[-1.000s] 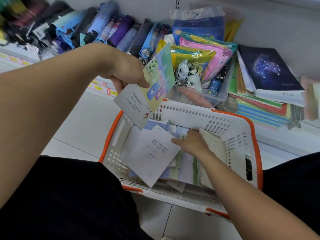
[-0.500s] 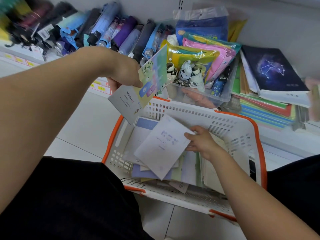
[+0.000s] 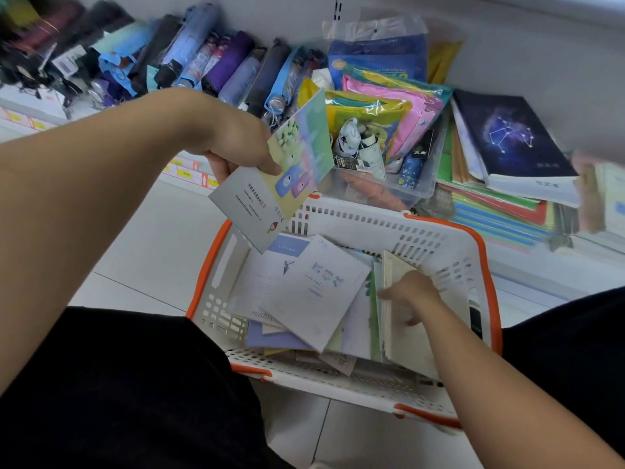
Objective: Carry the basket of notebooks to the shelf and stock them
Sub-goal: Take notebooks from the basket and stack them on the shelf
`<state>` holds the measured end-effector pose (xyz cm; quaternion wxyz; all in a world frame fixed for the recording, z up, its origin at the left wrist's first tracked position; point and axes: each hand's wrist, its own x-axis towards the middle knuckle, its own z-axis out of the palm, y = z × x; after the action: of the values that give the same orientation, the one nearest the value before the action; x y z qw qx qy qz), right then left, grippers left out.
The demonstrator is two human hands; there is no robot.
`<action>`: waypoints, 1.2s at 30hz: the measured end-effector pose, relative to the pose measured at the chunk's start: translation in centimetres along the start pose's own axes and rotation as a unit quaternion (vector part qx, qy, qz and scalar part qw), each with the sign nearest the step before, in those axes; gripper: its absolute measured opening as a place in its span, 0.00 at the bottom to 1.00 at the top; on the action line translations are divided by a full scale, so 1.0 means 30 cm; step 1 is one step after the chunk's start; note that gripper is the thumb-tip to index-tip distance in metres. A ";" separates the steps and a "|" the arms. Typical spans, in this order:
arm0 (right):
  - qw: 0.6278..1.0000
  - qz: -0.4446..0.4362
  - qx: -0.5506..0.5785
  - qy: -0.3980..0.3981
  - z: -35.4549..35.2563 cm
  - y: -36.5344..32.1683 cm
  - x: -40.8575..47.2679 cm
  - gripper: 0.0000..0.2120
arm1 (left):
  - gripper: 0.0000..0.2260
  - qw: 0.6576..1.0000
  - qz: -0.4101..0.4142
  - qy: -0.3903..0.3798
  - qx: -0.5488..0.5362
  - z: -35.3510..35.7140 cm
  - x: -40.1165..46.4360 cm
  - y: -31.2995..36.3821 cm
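A white basket with an orange rim (image 3: 439, 228) stands on the floor between my knees, holding several loose notebooks. My left hand (image 3: 236, 140) holds two thin notebooks (image 3: 280, 184) fanned out above the basket's far left corner, thumb on top. My right hand (image 3: 411, 292) reaches down into the right side of the basket. Its thumb and fingers close round a cream notebook (image 3: 406, 340) standing on edge there; the fingertips are hidden. A white notebook (image 3: 314, 292) lies flat on top of the pile, free of both hands.
The low shelf behind the basket carries a stack of notebooks topped by a dark constellation notebook (image 3: 507, 137). A clear bin (image 3: 389, 191) of packaged goods and a row of folded umbrellas (image 3: 203, 59) lie to the left. My black-clad legs flank the basket.
My right hand let go of the white notebook, which now lies on the pile, and moved right onto the upright cream notebook. My left hand stayed put with its notebooks.
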<state>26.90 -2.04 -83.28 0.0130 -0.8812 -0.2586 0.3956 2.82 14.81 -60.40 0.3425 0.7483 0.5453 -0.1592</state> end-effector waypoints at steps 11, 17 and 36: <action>0.987 -0.061 0.151 -0.008 -0.163 -0.070 -0.100 0.10 | 0.08 1.000 0.006 -0.005 -0.018 0.003 -0.025 0.019; 0.871 -0.310 0.379 0.043 -0.304 -0.454 -0.393 0.09 | 0.10 0.990 0.042 0.004 -0.137 0.009 -0.023 0.043; 0.802 -0.453 0.387 -0.037 -0.470 -0.572 -0.665 0.21 | 0.13 0.763 0.237 0.138 -0.586 -0.162 -0.176 -0.056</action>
<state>18.15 6.10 -55.92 0.5212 -0.5702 -0.4535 0.4444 -1.26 14.70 -54.27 0.6623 0.5212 0.3793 0.3820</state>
